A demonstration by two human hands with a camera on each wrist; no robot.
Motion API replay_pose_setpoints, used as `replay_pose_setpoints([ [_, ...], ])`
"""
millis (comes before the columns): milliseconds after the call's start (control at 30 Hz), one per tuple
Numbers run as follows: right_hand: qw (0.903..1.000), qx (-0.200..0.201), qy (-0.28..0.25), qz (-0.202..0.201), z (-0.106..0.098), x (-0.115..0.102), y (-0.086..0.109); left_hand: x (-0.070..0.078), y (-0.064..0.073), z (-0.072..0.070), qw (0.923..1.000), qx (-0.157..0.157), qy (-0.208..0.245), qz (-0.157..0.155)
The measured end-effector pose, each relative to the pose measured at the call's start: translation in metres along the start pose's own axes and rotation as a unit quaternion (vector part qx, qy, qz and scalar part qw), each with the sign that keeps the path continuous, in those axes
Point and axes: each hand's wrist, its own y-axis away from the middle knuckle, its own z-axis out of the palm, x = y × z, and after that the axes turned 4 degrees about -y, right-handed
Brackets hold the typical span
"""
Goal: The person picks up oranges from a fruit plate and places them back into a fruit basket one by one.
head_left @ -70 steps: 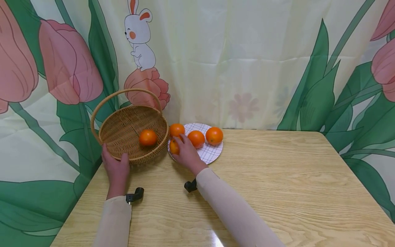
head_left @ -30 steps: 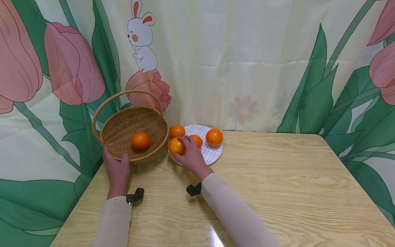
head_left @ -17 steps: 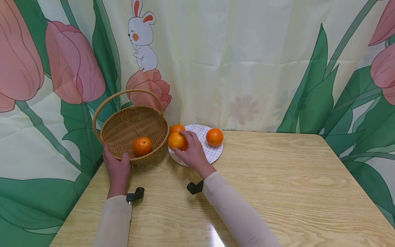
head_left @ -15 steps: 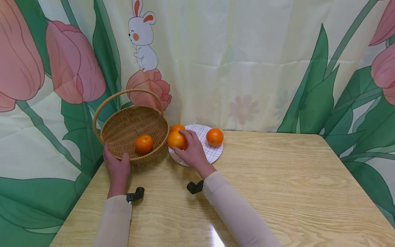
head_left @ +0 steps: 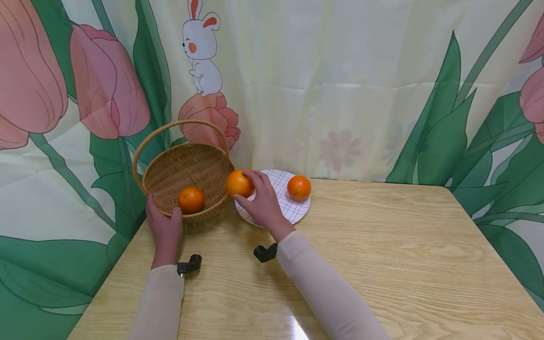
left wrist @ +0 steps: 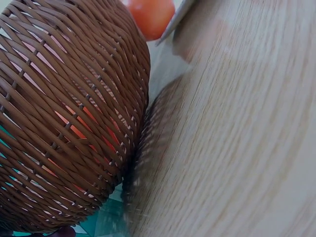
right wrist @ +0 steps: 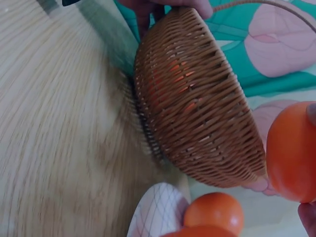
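My left hand (head_left: 165,231) grips the near rim of a wicker basket (head_left: 187,163) with an arched handle, which tips its mouth toward me. One orange (head_left: 191,200) lies inside it; through the weave it shows as red-orange patches in both wrist views. Thumb and fingers of my right hand (head_left: 265,203) pinch another orange (head_left: 240,183) beside the basket's right rim, above the plate's left edge. On the white checked plate (head_left: 293,210) sits an orange (head_left: 299,188) at the right. The right wrist view shows another plate orange (right wrist: 215,213), mostly hidden by my hand in the head view.
The wooden table (head_left: 382,245) stretches to the right and toward me. Behind it hangs a curtain (head_left: 348,94) printed with tulips and a rabbit. Basket and plate stand close together near the table's back left. Black wrist cameras (head_left: 265,253) stick out from both wrists.
My right hand has taken hold of an orange on the plate, lifted it and brought it left to the basket's rim. The orange in the basket has rolled about. My left hand keeps its grip.
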Motion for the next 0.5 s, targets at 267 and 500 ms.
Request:
replay_pose_setpoints([
  [267,0.9995,0.002,-0.009,-0.032,0.008,-0.009,-0.007,-0.004,-0.001,0.001,1.0,0.001,-0.001,-0.003],
  [500,0.9995,-0.007,-0.007,-0.031,0.014,-0.012,-0.012,-0.003,-0.001,0.002,1.0,0.005,-0.006,-0.003],
])
